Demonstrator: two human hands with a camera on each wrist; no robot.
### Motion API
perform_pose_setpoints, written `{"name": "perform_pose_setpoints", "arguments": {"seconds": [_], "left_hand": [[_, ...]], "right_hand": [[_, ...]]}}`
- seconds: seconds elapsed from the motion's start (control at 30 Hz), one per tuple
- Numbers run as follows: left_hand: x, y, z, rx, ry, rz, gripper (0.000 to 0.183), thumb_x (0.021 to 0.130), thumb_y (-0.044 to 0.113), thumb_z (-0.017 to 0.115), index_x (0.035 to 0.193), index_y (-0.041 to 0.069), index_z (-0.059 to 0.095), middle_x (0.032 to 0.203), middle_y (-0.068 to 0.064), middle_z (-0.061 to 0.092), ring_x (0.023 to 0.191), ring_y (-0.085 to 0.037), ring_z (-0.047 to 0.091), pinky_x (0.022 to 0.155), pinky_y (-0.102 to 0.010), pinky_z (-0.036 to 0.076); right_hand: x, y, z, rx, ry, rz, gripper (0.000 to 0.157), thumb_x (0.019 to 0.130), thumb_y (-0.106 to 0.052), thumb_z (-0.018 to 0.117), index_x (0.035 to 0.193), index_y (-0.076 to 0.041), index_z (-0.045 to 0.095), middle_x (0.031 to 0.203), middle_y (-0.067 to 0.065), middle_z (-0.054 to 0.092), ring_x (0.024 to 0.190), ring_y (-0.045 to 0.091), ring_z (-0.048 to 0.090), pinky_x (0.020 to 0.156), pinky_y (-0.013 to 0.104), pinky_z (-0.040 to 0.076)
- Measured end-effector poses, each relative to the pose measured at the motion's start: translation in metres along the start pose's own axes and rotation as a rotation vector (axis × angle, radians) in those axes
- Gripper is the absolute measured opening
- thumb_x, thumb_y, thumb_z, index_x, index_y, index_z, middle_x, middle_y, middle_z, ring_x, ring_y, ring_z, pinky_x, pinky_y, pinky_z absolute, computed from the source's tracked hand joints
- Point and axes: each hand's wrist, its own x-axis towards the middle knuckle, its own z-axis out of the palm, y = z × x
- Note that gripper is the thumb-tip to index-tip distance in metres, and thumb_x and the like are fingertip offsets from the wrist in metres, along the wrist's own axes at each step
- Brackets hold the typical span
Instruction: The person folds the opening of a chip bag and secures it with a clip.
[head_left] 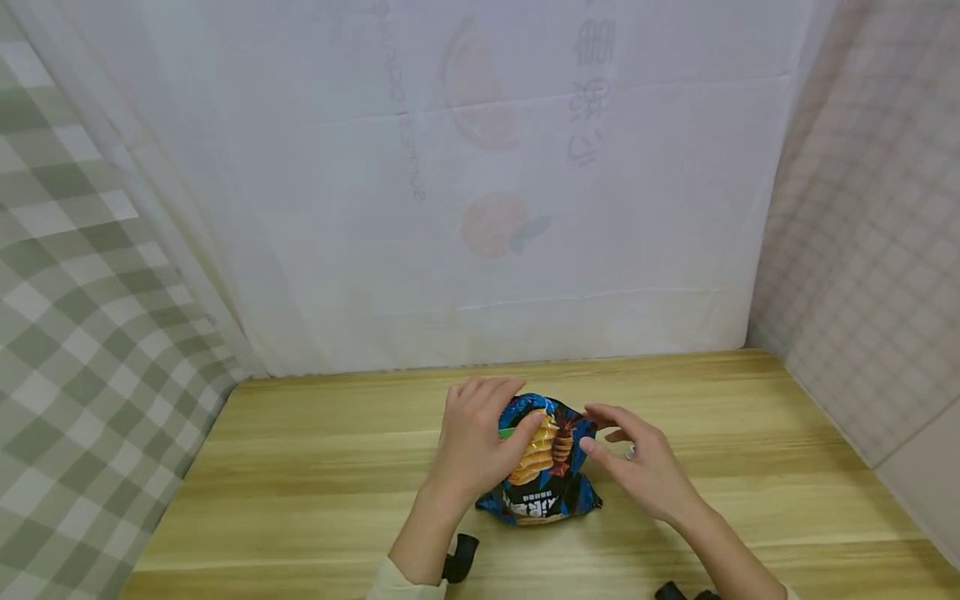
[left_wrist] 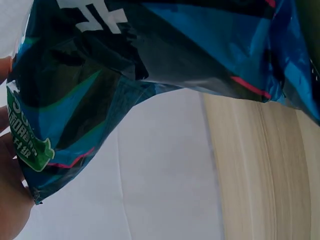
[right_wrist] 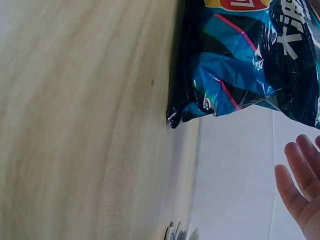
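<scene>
A blue and black bag of potato chips [head_left: 558, 492] stands on the wooden table, its printed front with ridged chips up. My left hand [head_left: 476, 429] holds its upper left side, thumb across the front and the other fingers along the far edge. In the left wrist view those fingers [left_wrist: 11, 150] lie against the bag's edge by a green label. My right hand [head_left: 637, 458] is at the bag's right side, fingers spread loosely near the upper corner. The right wrist view shows the right hand [right_wrist: 305, 190] apart from the chip bag [right_wrist: 240, 65].
A small silvery object [right_wrist: 177, 232] lies on the table [head_left: 300, 475] beyond the right hand, mostly hidden in the head view; its kind is unclear. A white printed sheet [head_left: 337, 250] rises behind the table, with checkered cloth [head_left: 90, 333] on the left.
</scene>
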Motion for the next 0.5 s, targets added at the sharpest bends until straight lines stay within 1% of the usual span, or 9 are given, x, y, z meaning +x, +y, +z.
{"name": "perform_pose_setpoints", "arguments": {"seconds": [0.1,0.2,0.33,0.5], "left_hand": [[0.0008,0.0007,0.0018,0.002,-0.004,0.013,0.038,0.098,0.036,0.074,0.125,0.010,0.074,0.121,-0.003,0.074,0.111,-0.022,0.064,0.092,-0.044,0.047],[0.0014,0.0016,0.0030,-0.003,-0.002,0.028,0.036,0.098,0.035,0.074,0.124,0.010,0.074,0.119,-0.003,0.075,0.108,-0.021,0.064,0.090,-0.042,0.048],[0.0022,0.0029,0.0043,-0.016,0.005,0.033,0.034,0.098,0.034,0.074,0.122,0.010,0.074,0.118,-0.003,0.076,0.107,-0.021,0.065,0.089,-0.041,0.048],[0.0019,0.0056,0.0082,-0.018,0.028,0.045,0.030,0.098,0.030,0.075,0.120,0.009,0.075,0.115,-0.003,0.076,0.106,-0.021,0.065,0.087,-0.039,0.047]], "right_hand": [[-0.0002,-0.0003,-0.0004,0.021,0.002,0.016,0.039,0.099,-0.020,0.075,0.135,-0.006,0.066,0.126,0.010,0.072,0.101,0.026,0.067,0.075,0.037,0.058],[-0.0008,-0.0003,-0.0005,0.037,0.002,0.028,0.038,0.100,-0.020,0.074,0.135,-0.006,0.067,0.127,0.010,0.071,0.097,0.021,0.067,0.070,0.033,0.058],[-0.0008,-0.0013,-0.0001,0.063,0.005,0.032,0.035,0.101,-0.019,0.073,0.133,-0.007,0.068,0.128,0.010,0.071,0.095,0.016,0.067,0.067,0.031,0.057],[-0.0008,-0.0028,0.0001,0.101,0.011,0.023,0.031,0.102,-0.016,0.071,0.131,-0.006,0.070,0.123,0.010,0.072,0.094,0.017,0.068,0.066,0.030,0.057]]}}
